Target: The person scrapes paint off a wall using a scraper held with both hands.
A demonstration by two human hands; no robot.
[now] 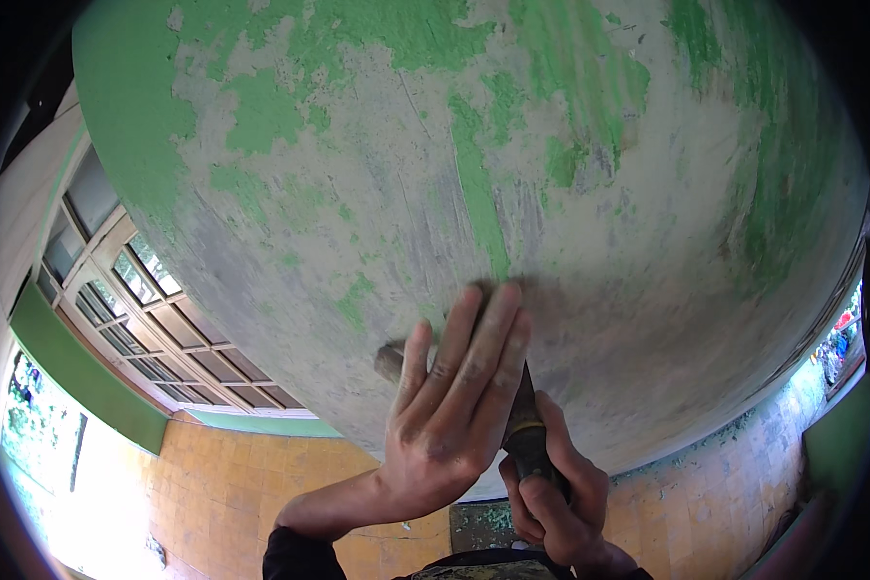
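A wall with peeling green paint (406, 217) fills most of the view, bare greyish plaster showing between the green patches. Against its lower middle lies my left hand (453, 406), fingers spread and pointing up the wall. My right hand (562, 486) is closed around the dark handle of a scraper-like tool (533, 442). The tool's dark metal part rises from the handle toward the wall and passes behind my left hand, so its tip is hidden. A narrow strip of green paint (482, 210) runs down the plaster to just above my left fingertips.
Wooden doors with glass panes (167, 319) stand at the left, beside a low green wall (80, 377). Yellow-orange floor tiles (225, 478) lie below. Paint flakes are scattered on a dark mat-like patch (482, 522) and along the wall's foot at the right.
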